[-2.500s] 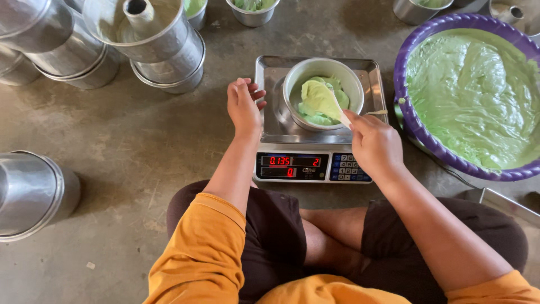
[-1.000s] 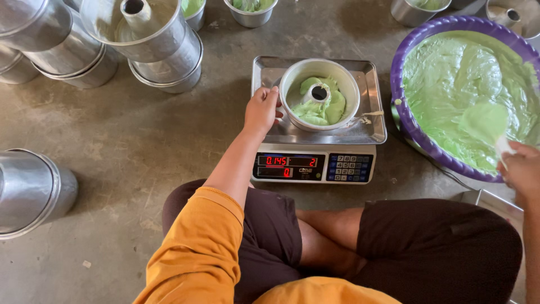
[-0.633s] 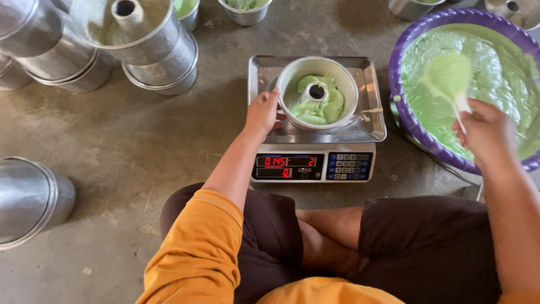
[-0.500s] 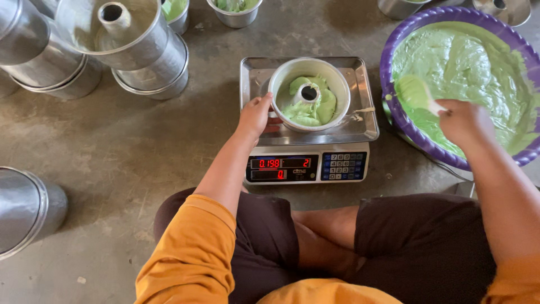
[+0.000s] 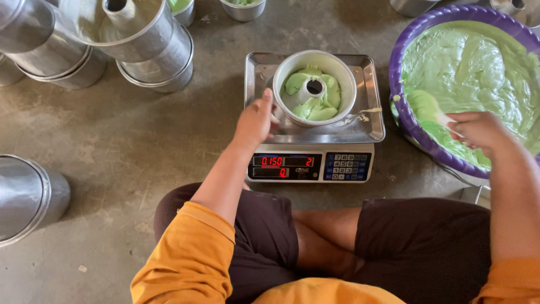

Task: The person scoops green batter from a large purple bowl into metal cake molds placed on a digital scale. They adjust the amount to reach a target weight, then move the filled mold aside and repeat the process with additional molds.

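A round metal tube cake pan point(image 5: 343, 74) partly filled with green batter stands on the steel tray of a digital scale point(image 5: 311, 166). My left hand point(image 5: 256, 119) rests at the pan's left rim, fingers curled against it. My right hand point(image 5: 480, 130) grips a spatula point(image 5: 428, 107) coated in green batter, its blade over the near edge of a large purple basin point(image 5: 400, 114) full of green batter.
Stacks of empty metal tube pans point(image 5: 132, 39) stand at the back left. Another stack lies on its side at the left edge point(image 5: 28, 197). Small pans with green batter point(image 5: 181, 8) sit at the back. My crossed legs are below the scale.
My right hand left the pan, swung to the purple basin and scooped batter along its near side. My left hand stayed at the pan's rim. The view shifted slightly.
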